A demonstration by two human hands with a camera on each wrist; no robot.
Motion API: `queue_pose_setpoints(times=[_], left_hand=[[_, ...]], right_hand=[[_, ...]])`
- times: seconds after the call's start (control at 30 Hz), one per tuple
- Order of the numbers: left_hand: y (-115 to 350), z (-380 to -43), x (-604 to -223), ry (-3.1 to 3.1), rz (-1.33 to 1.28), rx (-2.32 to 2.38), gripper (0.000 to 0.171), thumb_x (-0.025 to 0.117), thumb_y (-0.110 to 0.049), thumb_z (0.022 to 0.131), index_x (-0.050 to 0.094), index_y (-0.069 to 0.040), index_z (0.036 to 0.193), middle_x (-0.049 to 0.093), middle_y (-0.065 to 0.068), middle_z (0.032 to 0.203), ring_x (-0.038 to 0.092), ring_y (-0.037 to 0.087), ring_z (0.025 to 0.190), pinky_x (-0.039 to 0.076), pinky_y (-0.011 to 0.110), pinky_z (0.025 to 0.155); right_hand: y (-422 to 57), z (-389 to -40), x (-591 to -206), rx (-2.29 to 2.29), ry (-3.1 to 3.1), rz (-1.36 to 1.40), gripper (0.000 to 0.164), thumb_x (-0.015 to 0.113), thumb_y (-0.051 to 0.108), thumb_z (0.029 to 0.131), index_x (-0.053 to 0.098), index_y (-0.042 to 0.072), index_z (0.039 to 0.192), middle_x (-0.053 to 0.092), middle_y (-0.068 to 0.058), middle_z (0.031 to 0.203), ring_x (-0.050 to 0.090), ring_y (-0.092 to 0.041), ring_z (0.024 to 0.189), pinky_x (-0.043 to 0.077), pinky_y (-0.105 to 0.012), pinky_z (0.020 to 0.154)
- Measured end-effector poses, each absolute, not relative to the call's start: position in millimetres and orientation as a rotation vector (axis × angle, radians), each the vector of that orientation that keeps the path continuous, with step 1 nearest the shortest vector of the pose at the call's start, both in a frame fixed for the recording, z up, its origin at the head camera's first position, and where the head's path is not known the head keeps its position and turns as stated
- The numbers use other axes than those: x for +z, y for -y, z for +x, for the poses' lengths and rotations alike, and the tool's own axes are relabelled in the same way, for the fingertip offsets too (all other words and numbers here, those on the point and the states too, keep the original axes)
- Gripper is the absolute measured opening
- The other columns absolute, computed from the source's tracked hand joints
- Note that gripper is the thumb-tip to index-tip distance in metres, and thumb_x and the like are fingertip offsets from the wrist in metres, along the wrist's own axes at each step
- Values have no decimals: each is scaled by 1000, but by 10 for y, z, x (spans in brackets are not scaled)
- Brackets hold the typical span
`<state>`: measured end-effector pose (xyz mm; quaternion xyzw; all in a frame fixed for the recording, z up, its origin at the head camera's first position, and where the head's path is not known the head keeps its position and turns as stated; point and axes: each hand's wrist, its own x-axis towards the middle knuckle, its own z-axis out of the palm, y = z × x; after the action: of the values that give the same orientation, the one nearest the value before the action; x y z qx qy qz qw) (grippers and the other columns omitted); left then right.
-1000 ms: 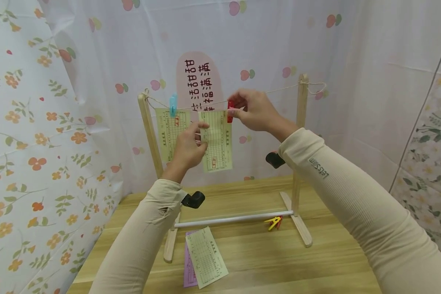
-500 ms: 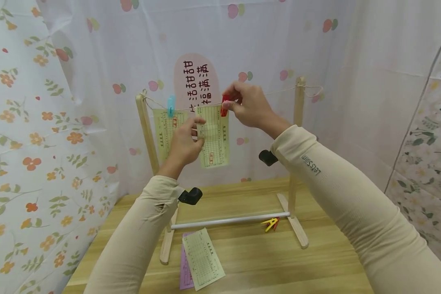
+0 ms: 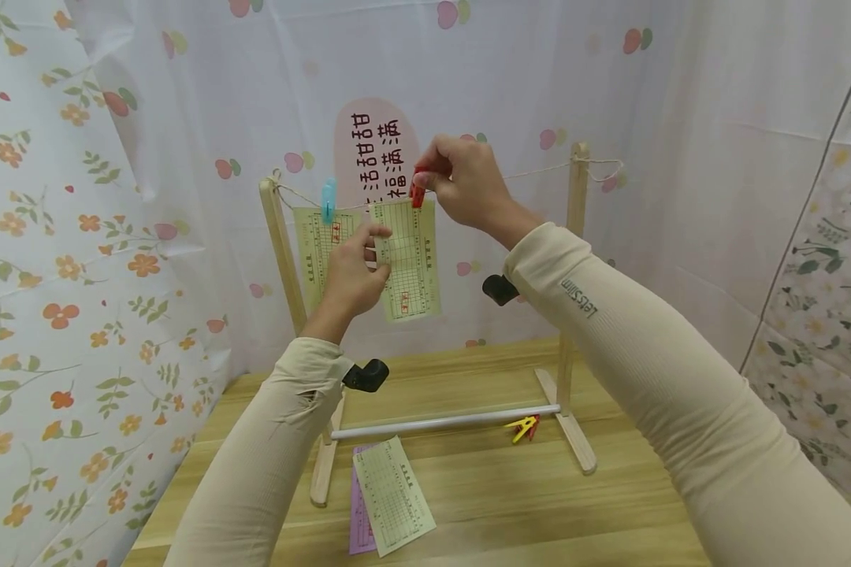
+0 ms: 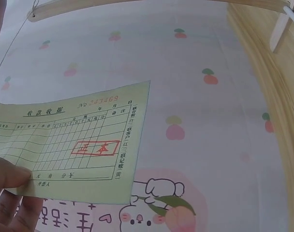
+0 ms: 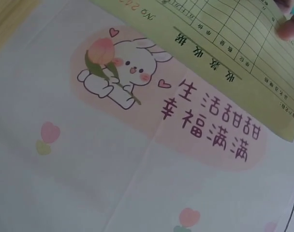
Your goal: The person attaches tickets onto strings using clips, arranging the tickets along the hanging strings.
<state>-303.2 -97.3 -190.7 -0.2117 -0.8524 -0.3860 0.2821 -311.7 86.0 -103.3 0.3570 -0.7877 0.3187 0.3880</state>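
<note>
In the head view my left hand (image 3: 354,272) pinches the left edge of a pale green receipt slip (image 3: 413,260), printed with a grid and a red stamp. The slip's top edge is up at a thin string (image 3: 539,171). A red clothespin (image 3: 417,193) overlaps that top edge, and my right hand (image 3: 468,181) pinches its upper end. To the left, another green receipt hangs from the string under a light blue clothespin (image 3: 328,201), partly behind my left hand. The left wrist view shows my thumb on the held slip (image 4: 65,150); the right wrist view shows its printed face.
Two wooden posts (image 3: 570,236) carry the string, joined low down by a white rod (image 3: 447,424). On the wooden table lie a green receipt (image 3: 395,496) over a purple one (image 3: 358,512). Yellow (image 3: 521,428) and red clothespins lie near the right foot. Patterned curtains hang behind.
My right hand has moved left and up with the red clothespin, from the slip's right corner to farther in along its top edge. My left hand has kept hold of the slip, shifting slightly left.
</note>
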Motion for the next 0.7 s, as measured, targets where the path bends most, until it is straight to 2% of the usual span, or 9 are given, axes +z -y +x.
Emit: queue_pose_setpoints(times=[0.43, 0.7], left_hand=[[981, -3036, -1906, 2271, -558, -1062, 38, 60, 2, 79, 54, -11, 114, 55, 11, 99, 56, 21, 86, 48, 35, 68], [994, -3043, -1933, 2235, -577, -1072, 36, 56, 3, 80, 55, -9, 113, 53, 11, 100, 54, 21, 83, 46, 33, 65]], right_hand=[[-723, -3193, -941, 892, 2054, 836, 7, 63, 8, 85, 61, 2, 82, 65, -4, 75, 54, -9, 61, 37, -20, 53], [-679, -3221, -935, 925, 2114, 795, 5, 64, 8, 84, 62, 4, 83, 63, -2, 75, 52, -9, 61, 38, -20, 53]])
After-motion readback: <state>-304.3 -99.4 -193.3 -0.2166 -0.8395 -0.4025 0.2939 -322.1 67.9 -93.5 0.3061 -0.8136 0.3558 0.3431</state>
